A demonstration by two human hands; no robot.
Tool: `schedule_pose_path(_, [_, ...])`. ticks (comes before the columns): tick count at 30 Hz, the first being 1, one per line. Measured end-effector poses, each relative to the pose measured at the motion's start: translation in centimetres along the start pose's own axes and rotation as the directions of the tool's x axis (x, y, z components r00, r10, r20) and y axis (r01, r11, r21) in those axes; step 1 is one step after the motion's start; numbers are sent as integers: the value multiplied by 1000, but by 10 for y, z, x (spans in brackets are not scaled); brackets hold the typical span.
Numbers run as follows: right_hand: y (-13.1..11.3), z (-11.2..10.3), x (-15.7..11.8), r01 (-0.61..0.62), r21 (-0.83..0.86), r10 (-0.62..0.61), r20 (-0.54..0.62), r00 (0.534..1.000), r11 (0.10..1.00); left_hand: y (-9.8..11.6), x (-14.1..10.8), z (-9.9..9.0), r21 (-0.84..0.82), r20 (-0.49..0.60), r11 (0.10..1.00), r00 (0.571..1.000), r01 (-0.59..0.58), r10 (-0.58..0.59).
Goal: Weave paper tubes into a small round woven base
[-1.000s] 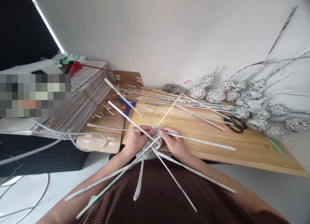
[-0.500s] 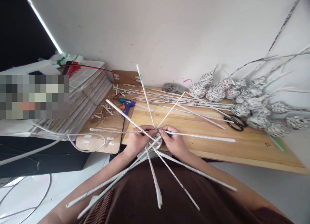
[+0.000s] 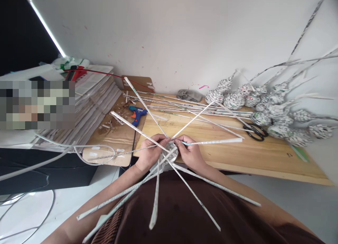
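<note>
Between my two hands, close to my body, is a small woven paper piece (image 3: 171, 154) with several rolled paper sticks radiating from it. My left hand (image 3: 153, 152) is closed on its left side, thumb and fingers pinching the sticks near the centre. On the other side my right hand (image 3: 190, 152) pinches a rolled paper stick (image 3: 219, 142) that points to the right. Long paper sticks (image 3: 195, 194) fan down over my brown clothing, and others point up over the table. My fingertips hide part of the weave.
Woven paper bulb shapes (image 3: 235, 101) cluster at the right by the wall. Black-handled scissors (image 3: 255, 132) and loose paper sticks (image 3: 200, 108) lie on the wooden table (image 3: 237, 158). A blue glue gun (image 3: 137, 115) rests on cardboard (image 3: 113, 142), beside stacked paper (image 3: 87, 107) at the left.
The upper stick has tilted left, and the right-hand stick's end has risen. The left stick and the lower middle stick have swung, the latter leftward. Both hands stay at the weave.
</note>
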State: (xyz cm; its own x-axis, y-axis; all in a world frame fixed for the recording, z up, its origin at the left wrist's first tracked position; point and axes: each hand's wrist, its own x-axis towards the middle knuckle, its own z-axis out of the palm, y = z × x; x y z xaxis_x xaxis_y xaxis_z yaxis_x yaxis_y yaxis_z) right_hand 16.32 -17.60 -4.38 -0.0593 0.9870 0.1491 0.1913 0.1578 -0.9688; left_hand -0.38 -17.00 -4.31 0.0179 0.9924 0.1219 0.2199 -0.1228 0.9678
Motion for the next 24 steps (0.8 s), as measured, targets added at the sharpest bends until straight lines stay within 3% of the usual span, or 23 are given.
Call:
schedule_pose_path(3, [1,-1,1,12,-5,-12,-5,1000,1000,0,1,-2,13,18,1000,1000,-9,9])
schedule_pose_path(10, [2,1,2,-12,-33,12,7,1000,999,-4,4,-5,80,169,997,986,-14,0])
schedule_pose_path(19, [2,-3,1,11,25,-12,26,1000,1000,8,9,-4,238,106,963,989,-125,102])
schedule_pose_path(21, [5,-1,3,-42,119,38,34,999,992,7,10,-4,251,84,961,992,-117,99])
schedule_pose_path(24, [9,2,5,-214,295,204,65,977,931,4,13,-8,270,21,959,996,-84,82])
